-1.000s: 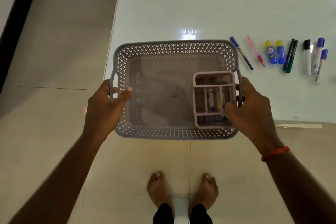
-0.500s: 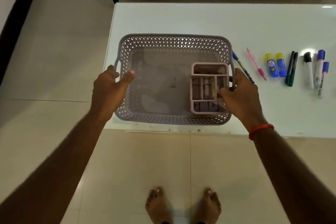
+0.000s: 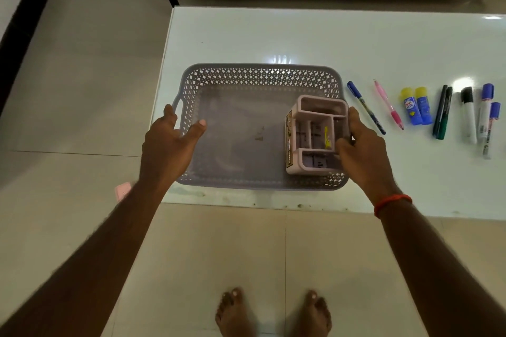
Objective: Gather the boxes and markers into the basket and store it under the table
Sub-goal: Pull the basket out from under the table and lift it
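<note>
**Head view: basket on table, one box in hand, markers outstanding**

Head view, read from the left. On the floor by the table's near-left corner lies a small pink item (image 3: 123,191); what it is cannot be told. Next, the left hand (image 3: 169,145) is over the left rim of the basket (image 3: 260,74), by its handle, with fingers straight and spread and grasping nothing. The basket sits on the table (image 3: 273,35), close to the front edge. At its right end is a pink compartmented box (image 3: 315,131), tilted. Whether the box's base rests on the basket floor cannot be told. The right hand (image 3: 361,150) grasps the box by its right wall, thumb inside a compartment and fingers outside.

Right of the basket, in a row on the table:
- blue pen (image 3: 365,108), just beside the basket
- pink pen (image 3: 388,104)
- two glue sticks (image 3: 416,107)
- two dark markers (image 3: 442,112)
- black-capped marker (image 3: 468,115)
- two blue-capped markers (image 3: 486,112)

Assessment: the task is at an early stage. One box is at the basket but not yet let go. Every marker is outside it, and no other box is in sight. The basket has not yet been stored under the table.
</note>
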